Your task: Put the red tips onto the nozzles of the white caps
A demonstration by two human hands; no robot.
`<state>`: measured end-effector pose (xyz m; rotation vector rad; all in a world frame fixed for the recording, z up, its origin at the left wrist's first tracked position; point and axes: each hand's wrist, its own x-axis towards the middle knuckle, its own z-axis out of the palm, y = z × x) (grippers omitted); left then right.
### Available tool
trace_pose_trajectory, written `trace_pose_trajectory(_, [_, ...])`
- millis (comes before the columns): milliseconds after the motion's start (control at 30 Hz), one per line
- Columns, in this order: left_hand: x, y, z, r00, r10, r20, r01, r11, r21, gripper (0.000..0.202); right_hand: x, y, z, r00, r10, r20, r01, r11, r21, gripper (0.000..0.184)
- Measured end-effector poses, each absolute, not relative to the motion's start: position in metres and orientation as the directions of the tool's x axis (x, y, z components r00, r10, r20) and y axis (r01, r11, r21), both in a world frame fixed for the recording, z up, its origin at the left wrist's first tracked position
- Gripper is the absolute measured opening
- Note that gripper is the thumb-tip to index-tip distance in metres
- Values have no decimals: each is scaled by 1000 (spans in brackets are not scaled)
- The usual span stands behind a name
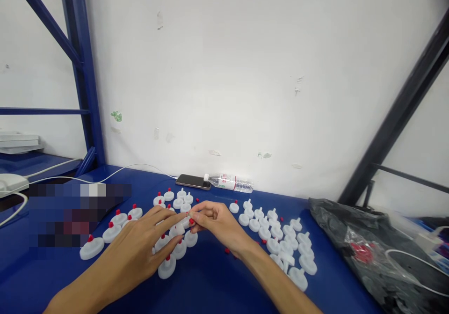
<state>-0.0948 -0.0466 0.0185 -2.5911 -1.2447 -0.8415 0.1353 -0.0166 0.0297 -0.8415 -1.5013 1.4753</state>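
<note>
Many small white plastic discs lie on the blue table. Several discs at the left carry red caps; several at the right have bare stems. My left hand reaches over the capped discs with its fingers holding a white disc near the middle. My right hand meets it there, fingertips pinched on a small red cap at the disc. Loose red caps lie by my right wrist.
A phone and a lying water bottle rest against the white wall. A black plastic bag with red pieces sits at the right. White cables run at the left and right. Blue shelf posts stand at the left.
</note>
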Motion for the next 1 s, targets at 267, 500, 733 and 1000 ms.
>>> trace_pose_trajectory(267, [-95,-48,19,526,648,551,761,-648,36,29,131,-22,32,-418,902,104,-129,54,-990,52])
trace_pose_trajectory(500, [-92,-47,22,507,626,593,780,-626,-5,28,133,-21,31,-437,892,119,-114,76,-991,50])
trace_pose_trajectory(733, [-93,-46,21,480,625,615,791,-612,5,30,146,-20,37,-485,812,325,431,545,-719,15])
trace_pose_trajectory(1000, [-94,-44,17,482,633,606,787,-616,18,30,144,-21,27,-600,745,291,566,653,-504,8])
